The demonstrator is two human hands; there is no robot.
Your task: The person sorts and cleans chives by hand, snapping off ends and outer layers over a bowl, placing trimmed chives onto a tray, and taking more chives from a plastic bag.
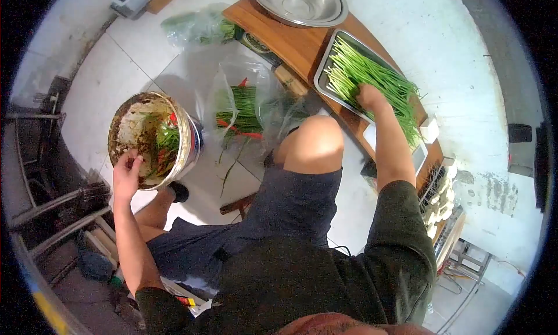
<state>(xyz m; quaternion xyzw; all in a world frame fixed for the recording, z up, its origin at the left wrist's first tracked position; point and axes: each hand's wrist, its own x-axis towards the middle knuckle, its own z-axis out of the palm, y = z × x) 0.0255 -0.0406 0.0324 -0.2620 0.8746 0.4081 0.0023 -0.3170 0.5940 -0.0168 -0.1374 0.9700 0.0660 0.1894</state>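
Note:
My left hand (128,171) is at the near rim of a stained bucket (185,155), its fingers bent and close together; whether something small is between them is too small to tell. Green scraps (167,138) and a bit of red lie inside the bucket. On the right, my right hand (369,97) is on long green stalks (363,66) heaped in a metal tray (319,78). Its fingers reach down among the stalks and are partly hidden. More green stalks (247,107) with red strips lie in a clear plastic bag (224,82) on the floor between my hands.
Metal bowls (302,4) stand on the wooden table (264,22) at the top. Another bag of greens (200,28) lies on the tiled floor behind. Metal racks (35,198) stand at the left. White items (444,198) hang at the right, near my right elbow.

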